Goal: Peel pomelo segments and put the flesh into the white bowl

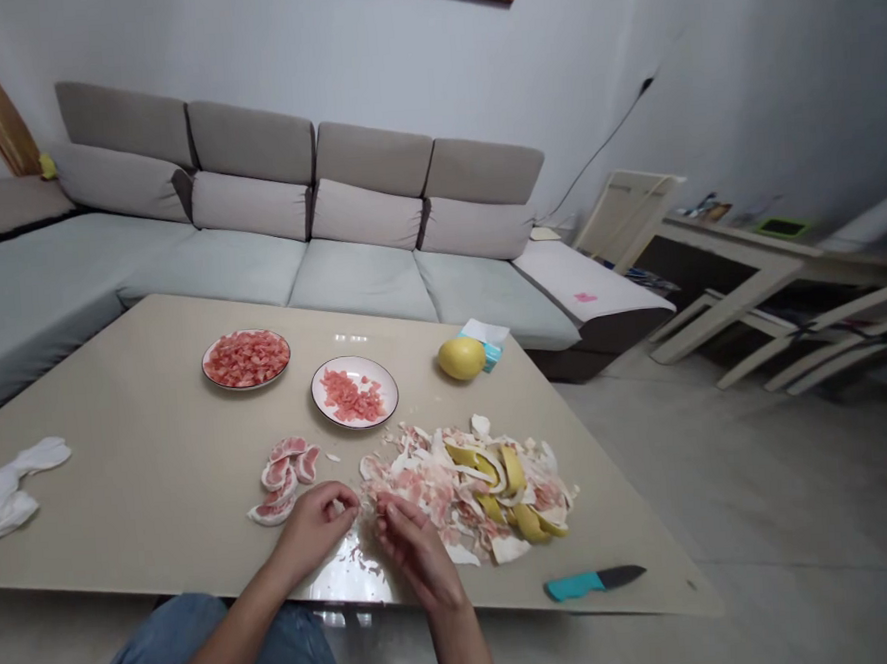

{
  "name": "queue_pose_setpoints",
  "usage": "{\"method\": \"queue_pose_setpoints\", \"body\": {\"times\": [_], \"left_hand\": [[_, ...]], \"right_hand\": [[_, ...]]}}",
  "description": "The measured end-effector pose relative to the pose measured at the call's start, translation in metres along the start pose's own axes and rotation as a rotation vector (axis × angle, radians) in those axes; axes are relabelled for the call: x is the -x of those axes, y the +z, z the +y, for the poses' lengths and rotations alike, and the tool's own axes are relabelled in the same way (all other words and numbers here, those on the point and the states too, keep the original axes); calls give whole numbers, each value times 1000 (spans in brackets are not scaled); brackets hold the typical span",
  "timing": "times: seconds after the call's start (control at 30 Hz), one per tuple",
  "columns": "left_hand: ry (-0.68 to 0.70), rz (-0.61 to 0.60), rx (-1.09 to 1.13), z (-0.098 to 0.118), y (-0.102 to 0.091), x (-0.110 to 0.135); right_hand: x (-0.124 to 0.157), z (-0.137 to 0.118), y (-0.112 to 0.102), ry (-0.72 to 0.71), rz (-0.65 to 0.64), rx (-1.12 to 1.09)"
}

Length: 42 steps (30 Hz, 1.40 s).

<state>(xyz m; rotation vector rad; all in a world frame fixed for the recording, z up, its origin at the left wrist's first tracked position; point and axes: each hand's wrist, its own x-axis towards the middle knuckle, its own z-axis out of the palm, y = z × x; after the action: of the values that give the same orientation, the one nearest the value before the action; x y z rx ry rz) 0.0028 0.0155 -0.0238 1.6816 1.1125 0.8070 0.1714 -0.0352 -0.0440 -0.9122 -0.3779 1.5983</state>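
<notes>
My left hand (pixel 316 525) and my right hand (pixel 416 549) meet near the front edge of the beige table (pixel 158 460). Both are closed in a pinch on a pink pomelo segment (pixel 368 505) held between them. Just left of my hands lie several unpeeled pomelo segments (pixel 283 477). To the right spreads a pile of yellow and white peel scraps (pixel 483 485). Farther back stand a plate heaped with pink flesh (pixel 246 359) and a second plate with less flesh (pixel 355 392).
A whole yellow pomelo (pixel 461 358) sits beside a tissue pack (pixel 487 339) at the far right of the table. A teal-handled knife (pixel 594 582) lies near the front right edge. White gloves (pixel 10 494) rest at the left. A grey sofa (pixel 257 233) stands behind.
</notes>
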Motion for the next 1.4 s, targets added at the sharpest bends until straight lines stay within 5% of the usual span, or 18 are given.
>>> {"method": "queue_pose_setpoints", "body": {"times": [0.23, 0.4, 0.57, 0.67, 0.8, 0.93, 1.13, 1.4], "left_hand": [[72, 13, -11, 0, -1, -1], [18, 6, 90, 0, -1, -1], [-227, 101, 531, -9, 2, -6], [-397, 152, 858, -12, 3, -7], [-432, 120, 961, -10, 0, -7], [-369, 97, 942, -7, -2, -8], [-213, 16, 886, -5, -1, -6], [-300, -57, 1049, -4, -2, -3]], "right_hand": [[-1, -1, 3, 106, -128, -218], [1, 2, 5, 129, -106, -157], [-25, -13, 25, -188, 4, 454], [-63, -35, 42, -310, 54, 571], [-95, -54, 55, -459, 132, 688], [-72, -44, 48, -526, 154, 786], [-13, -20, 31, -421, -1, 881], [5, -14, 32, -624, 34, 1066]]}}
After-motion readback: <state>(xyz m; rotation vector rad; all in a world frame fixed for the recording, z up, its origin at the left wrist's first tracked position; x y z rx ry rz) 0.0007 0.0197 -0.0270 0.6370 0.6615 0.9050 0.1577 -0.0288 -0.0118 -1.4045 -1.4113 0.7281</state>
